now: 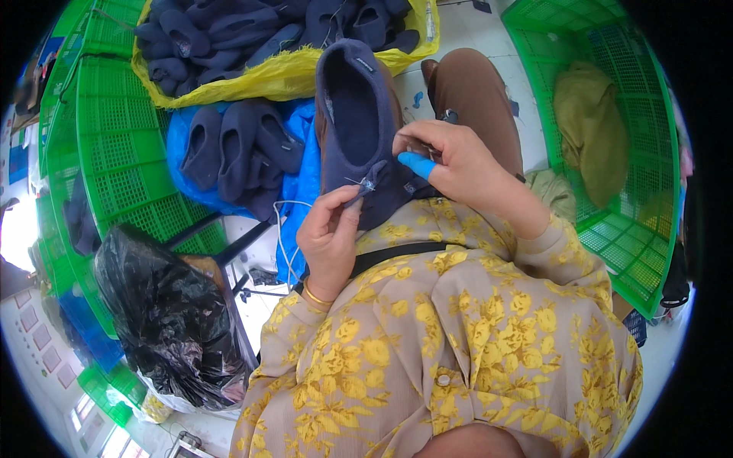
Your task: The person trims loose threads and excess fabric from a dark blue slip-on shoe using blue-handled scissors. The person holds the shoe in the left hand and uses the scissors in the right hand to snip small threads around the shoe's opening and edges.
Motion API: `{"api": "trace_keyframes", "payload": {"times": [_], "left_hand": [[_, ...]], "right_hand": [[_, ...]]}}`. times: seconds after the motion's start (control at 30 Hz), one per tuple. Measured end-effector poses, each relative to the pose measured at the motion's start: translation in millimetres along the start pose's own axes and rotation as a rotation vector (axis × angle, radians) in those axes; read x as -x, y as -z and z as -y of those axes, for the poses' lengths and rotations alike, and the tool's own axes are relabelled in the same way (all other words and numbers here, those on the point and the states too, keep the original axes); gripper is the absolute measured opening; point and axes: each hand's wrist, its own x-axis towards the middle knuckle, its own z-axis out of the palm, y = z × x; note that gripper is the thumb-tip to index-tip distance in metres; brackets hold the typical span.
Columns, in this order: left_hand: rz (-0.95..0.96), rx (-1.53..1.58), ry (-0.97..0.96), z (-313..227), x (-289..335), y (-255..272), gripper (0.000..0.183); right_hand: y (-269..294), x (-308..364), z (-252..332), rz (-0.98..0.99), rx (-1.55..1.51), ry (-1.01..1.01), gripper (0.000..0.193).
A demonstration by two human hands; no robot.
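Note:
A dark navy felt slipper (357, 114) lies on my lap with its opening facing up. My left hand (330, 233) pinches the slipper's heel edge near a small loop tab. My right hand (450, 156) grips the same edge from the right; one finger wears a blue finger cover (418, 163), and small scissors (447, 117) show behind the fingers. A thin white thread (281, 229) hangs down from the heel toward my left wrist.
Several navy slippers (244, 149) lie on a blue sheet at left. A yellow bag (275, 72) full of more slippers sits at the top. Green plastic crates (114, 145) stand left and another green crate (634, 191) right, holding olive cloth. A black plastic bag (164, 313) sits lower left.

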Motion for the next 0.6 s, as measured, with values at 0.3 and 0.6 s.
{"api": "trace_keyframes", "payload": {"times": [0.3,0.6], "left_hand": [[0.089,-0.145,-0.096,1,-3,-2,0.014],[0.129,-0.407,-0.405,0,-11,-3,0.016]], "right_hand": [[-15,5,-20,-0.050,-0.014,-0.036,0.020],[6,7,4,0.153,-0.486,-0.249,0.013]]}}
